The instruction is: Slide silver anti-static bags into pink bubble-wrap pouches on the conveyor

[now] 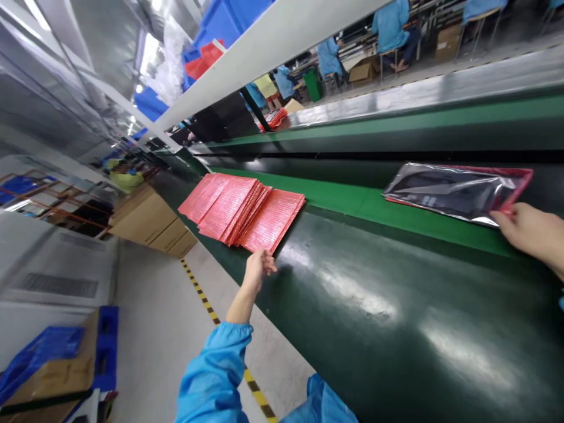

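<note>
My right hand (529, 231) pinches the near right corner of a flat bag (449, 191) with a shiny clear front, a dark inside and a red edge. The bag lies over a bright green strip on the right. At the left, several flat red bubble bags (238, 205) lie in an overlapping, fanned stack on the dark green bench. My left hand (259, 269) is at the near edge of the rightmost bubble bag (273, 220), its fingers curled against that edge. Part of the grip is hidden.
The dark green bench (374, 305) has a long edge on its left, above a floor with yellow-black tape (200, 291). Cardboard boxes (150, 226) stand beyond the stack. A pale beam (273, 53) crosses overhead. Co-workers in blue (391, 26) sit beyond a metal-topped line.
</note>
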